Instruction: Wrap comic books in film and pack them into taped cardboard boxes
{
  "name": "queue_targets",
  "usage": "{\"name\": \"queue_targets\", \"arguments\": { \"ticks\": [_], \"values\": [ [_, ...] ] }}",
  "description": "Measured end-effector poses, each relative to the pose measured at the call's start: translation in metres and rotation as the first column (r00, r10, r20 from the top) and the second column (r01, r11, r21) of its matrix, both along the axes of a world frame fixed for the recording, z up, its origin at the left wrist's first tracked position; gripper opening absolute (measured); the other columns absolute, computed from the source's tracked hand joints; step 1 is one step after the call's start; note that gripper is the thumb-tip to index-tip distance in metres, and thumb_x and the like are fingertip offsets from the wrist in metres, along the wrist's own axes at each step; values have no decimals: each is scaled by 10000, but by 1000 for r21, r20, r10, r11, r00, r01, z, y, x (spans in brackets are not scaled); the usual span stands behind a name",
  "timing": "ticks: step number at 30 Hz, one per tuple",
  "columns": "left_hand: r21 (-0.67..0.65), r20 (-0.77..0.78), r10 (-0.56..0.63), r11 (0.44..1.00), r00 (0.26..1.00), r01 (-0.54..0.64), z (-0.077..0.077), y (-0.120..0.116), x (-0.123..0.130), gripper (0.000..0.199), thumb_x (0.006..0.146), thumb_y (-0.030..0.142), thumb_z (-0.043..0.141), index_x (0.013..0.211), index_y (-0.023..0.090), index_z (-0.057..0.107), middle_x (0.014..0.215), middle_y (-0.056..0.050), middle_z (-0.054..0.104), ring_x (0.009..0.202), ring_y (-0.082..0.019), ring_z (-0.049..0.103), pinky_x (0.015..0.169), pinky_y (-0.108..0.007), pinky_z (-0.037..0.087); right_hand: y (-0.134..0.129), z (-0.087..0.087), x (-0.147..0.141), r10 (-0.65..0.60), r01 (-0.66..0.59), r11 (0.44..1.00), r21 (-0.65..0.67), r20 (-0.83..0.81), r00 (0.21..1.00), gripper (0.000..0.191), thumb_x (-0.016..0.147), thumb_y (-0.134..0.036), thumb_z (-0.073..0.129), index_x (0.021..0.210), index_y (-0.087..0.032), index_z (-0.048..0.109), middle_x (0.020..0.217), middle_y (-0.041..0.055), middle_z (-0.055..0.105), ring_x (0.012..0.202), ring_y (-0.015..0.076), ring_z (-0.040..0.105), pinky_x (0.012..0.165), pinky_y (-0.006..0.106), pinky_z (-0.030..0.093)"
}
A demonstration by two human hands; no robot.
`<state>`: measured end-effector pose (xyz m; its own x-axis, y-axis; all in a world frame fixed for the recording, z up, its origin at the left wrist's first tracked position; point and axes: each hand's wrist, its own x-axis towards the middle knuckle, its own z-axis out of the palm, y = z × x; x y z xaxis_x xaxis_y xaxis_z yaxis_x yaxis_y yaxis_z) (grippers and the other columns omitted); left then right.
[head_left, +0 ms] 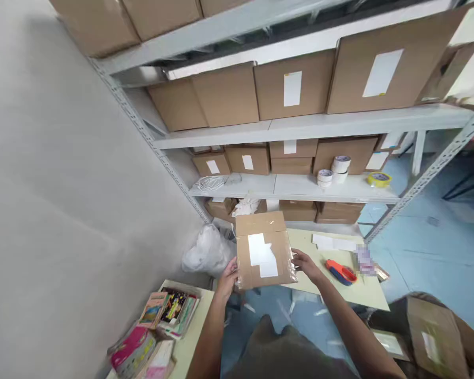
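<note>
Between my two hands is a taped cardboard box (243,260) with white paper labels (264,255) on the side facing me. My left hand (228,279) grips its left edge, and my right hand (305,263) has hold of the right edge, where clear tape shows. The box is held up in front of the table (308,287). To the right of my right hand, a red and blue tape dispenser (341,272) lies on that table. White papers (334,242) rest behind it.
Shelves (312,126) ahead carry cardboard boxes, white tape rolls (341,166), a yellow tape roll (379,179) and coiled white cable (210,182). A white plastic bag (209,251) sits by the wall. Books (176,308) lie at lower left. Another person with a box (436,337) is at lower right.
</note>
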<state>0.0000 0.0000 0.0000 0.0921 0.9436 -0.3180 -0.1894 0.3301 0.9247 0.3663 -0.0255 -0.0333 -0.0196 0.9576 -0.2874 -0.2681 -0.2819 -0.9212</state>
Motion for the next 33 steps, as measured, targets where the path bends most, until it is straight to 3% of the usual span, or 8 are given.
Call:
{"name": "queue_targets", "arguments": {
  "ticks": [10,14,17,19,21,25,29,33],
  "values": [
    [-56,40,-255,965,966,257,-24,111,25,942,627,357,919,1495,254,571,1205,-107,761,1032,-257,753,847,-326,569,32,-21,5,-265,267,964,-1,135,955,660,691,-409,726,1320,-215,680,819,-7,643,802,215,645,731,375,549],
    [-102,70,-343,931,937,349,-40,159,44,909,612,281,906,1461,260,582,1146,-92,777,953,-231,764,784,-297,570,50,-38,1,-390,414,910,37,418,820,691,720,-395,704,1396,-263,647,1168,97,737,1043,300,700,921,492,569],
    [-167,80,-325,928,942,334,-54,187,72,826,638,210,856,1419,245,587,1043,-66,783,861,-207,763,720,-283,577,61,-47,-17,-365,353,924,146,613,701,806,671,-337,778,1458,-278,612,1478,128,625,1342,356,595,1131,542,476],
    [-209,47,-273,938,961,277,-66,196,98,784,662,175,830,1401,249,579,980,-46,777,822,-198,760,694,-281,586,68,-54,-40,-286,224,958,180,660,694,888,624,-301,834,1480,-265,599,1539,128,585,1416,366,544,1189,538,434],
    [-216,18,-222,951,975,221,-77,196,127,785,684,161,835,1413,247,556,957,-45,770,830,-199,764,703,-286,600,76,-62,-66,-235,149,972,183,689,686,879,624,-277,850,1470,-272,611,1526,115,603,1395,359,571,1179,527,452],
    [-218,24,-279,936,960,278,-99,180,170,836,696,210,891,1444,204,517,945,-61,760,814,-200,764,738,-306,615,90,-82,-99,-292,274,948,160,776,558,572,797,-178,649,1360,-269,694,1351,97,725,1218,291,696,1071,433,534],
    [-266,-5,-514,827,858,494,-120,182,181,705,790,378,866,1410,204,578,1167,-137,755,955,-235,776,793,-320,614,93,-94,-84,-265,433,900,44,845,465,518,868,-139,515,1323,-284,716,1204,63,793,1119,266,737,979,365,550],
    [-261,-345,-617,787,708,558,-130,222,178,786,820,380,829,1520,217,512,1397,-182,675,1158,-309,733,941,-408,596,88,-97,-49,-129,452,884,-123,863,488,484,866,-151,513,1264,-277,758,989,54,819,959,277,762,834,325,539]
  ]
}}
